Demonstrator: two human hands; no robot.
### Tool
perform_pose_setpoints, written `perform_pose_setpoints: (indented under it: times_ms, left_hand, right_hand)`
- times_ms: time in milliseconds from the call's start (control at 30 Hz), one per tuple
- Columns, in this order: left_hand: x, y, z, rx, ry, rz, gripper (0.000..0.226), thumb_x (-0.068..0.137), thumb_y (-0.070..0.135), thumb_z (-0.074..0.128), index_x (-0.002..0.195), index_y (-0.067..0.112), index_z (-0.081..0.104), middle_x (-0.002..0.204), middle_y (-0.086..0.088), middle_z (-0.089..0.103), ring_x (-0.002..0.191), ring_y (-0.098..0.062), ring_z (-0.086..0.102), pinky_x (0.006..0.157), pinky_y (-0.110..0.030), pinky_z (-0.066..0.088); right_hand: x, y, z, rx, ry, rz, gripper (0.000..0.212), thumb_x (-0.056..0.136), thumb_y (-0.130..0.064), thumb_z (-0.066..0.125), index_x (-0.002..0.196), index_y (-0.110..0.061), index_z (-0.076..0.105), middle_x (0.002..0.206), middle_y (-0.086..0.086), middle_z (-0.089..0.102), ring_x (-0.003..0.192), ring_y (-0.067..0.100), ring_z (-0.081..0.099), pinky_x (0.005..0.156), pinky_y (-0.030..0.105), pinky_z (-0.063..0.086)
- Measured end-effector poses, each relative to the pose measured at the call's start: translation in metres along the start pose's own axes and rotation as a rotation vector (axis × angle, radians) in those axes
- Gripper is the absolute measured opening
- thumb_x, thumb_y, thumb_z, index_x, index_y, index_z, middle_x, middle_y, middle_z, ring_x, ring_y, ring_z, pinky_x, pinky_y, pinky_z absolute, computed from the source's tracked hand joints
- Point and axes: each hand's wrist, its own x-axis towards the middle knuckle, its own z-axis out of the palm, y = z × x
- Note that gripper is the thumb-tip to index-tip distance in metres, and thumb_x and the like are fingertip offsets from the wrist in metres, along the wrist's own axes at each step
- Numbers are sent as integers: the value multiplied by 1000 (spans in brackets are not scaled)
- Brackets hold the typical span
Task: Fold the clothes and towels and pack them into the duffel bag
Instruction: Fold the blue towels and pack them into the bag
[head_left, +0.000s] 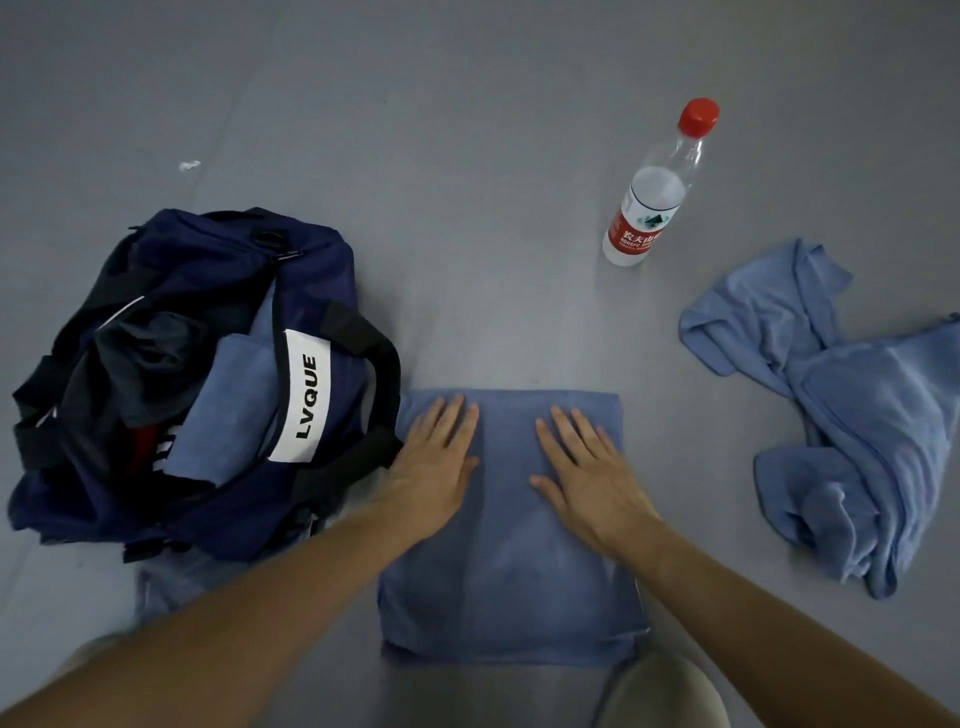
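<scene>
On the grey floor (467, 156) to my left, the navy duffel bag (322, 291) lies unzipped, its long axis running away from me, with dark clothes (140, 364) and a packed towel (223, 410) inside. Straight ahead, my left hand (436, 457) and right hand (587, 473) press flat, fingers straight and pointing away, on a folded blue towel (509, 571) whose longer side also runs away from me. Farther right stands a red-capped water bottle (654, 192), and a crumpled blue towel (857, 415) lies at far right.
</scene>
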Motion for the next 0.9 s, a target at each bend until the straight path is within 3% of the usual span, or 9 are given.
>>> perform_pose_setpoints:
  times_ms: [100,167,233,333,433,500,567,733,900]
  left_hand:
    - [25,-6,4,189,-43,-51,71,106,51,21,152,23,-25,159,-1,-33,151,-25,-26,119,-44,-20]
    - [39,-11,-1,220,-45,-15,71,99,62,7,149,27,-29,162,-2,-30,150,-25,-27,118,-45,-22]
    - [54,-17,-9,243,-55,25,76,88,69,-6,150,30,-28,164,-3,-27,151,-24,-26,118,-45,-22]
    - [72,-28,-26,243,-42,33,70,98,62,6,158,31,-13,167,-5,-19,153,-26,-17,123,-47,-12]
    - [81,-40,-41,177,122,0,54,107,37,31,159,25,21,165,-8,20,151,-32,16,124,-51,9]
    - [82,-48,-48,82,282,-64,44,103,23,45,147,21,45,143,-10,48,130,-37,44,114,-51,29]
    - [85,-48,-53,19,343,-119,34,100,18,50,133,18,58,125,-10,58,114,-36,51,101,-47,39]
    - [99,-44,-69,-23,328,-190,18,99,17,52,111,12,65,112,-12,63,108,-34,53,90,-44,43]
    - [78,-30,-103,-165,618,-102,15,99,13,48,106,9,61,107,-14,60,97,-31,54,83,-42,45]
  right_hand:
    - [15,15,-2,-104,-63,32,80,95,-70,0,159,-22,10,166,4,10,153,29,9,122,53,14]
    - [25,25,-7,-115,-60,33,82,89,-73,-5,158,-28,-6,166,0,-7,154,26,-6,122,49,-3]
    - [35,30,-14,-135,-47,43,85,84,-75,-8,157,-31,-11,166,-1,-14,153,25,-12,121,48,-8]
    - [51,37,-26,-106,-8,90,85,84,-71,-4,159,-32,2,168,1,-3,154,25,-1,122,47,7]
    - [65,52,-41,-88,75,145,59,103,-52,20,156,-28,27,164,6,22,147,29,25,112,45,28]
    - [73,64,-50,-67,161,107,43,104,-32,42,147,-24,46,150,8,44,131,35,43,102,46,37]
    - [81,76,-58,-55,240,132,35,99,-20,52,133,-21,57,127,9,60,112,36,51,91,46,43]
    - [100,93,-82,-23,153,232,23,94,-13,52,114,-13,64,105,15,67,99,38,56,77,38,41]
    - [77,83,-113,167,482,135,13,91,-5,53,97,-7,65,96,13,64,93,35,55,75,34,37]
